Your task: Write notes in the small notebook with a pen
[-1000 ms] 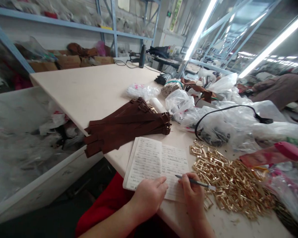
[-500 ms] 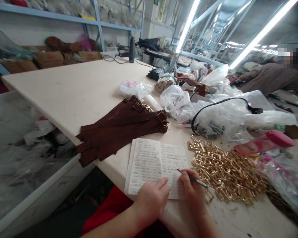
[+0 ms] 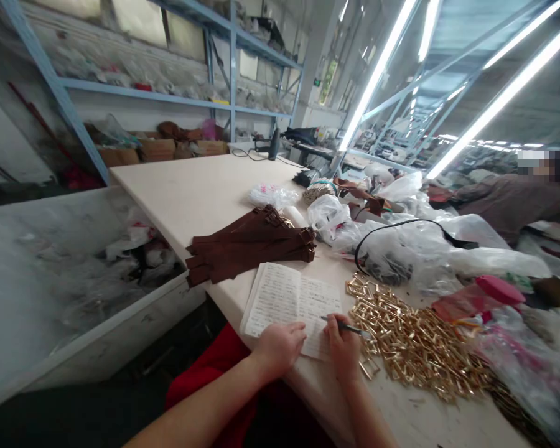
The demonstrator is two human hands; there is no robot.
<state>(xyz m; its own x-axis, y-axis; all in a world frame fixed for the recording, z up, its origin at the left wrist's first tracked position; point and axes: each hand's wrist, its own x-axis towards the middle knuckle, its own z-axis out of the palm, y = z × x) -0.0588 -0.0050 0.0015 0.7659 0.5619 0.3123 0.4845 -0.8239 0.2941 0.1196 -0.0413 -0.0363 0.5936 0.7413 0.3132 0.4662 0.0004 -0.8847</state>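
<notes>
An open notebook (image 3: 273,297) with handwritten lines lies near the table edge. Resting on its lower edge by the centre fold, my left hand (image 3: 280,347) has loosely bent fingers lying on the page, with some fingers hidden underneath. My right hand (image 3: 344,351) grips a dark pen (image 3: 350,327), its tip over the right page. Just right of that hand spreads a heap of gold metal rectangular buckles (image 3: 415,339). Behind the notebook lies a fanned bundle of dark brown straps (image 3: 247,246) with metal pieces at the right ends.
Clear plastic bags (image 3: 401,249) and a black strap (image 3: 392,225) crowd the table beyond the buckles. A pink item (image 3: 499,290) lies at the right. A pale bin (image 3: 121,311) with plastic scraps stands left of the table (image 3: 182,186). Another person (image 3: 513,199) is at the far right.
My view has tilted up and turned left, so the table sits lower and more shelving shows. Both hands stay at the notebook, the pen still in my right hand.
</notes>
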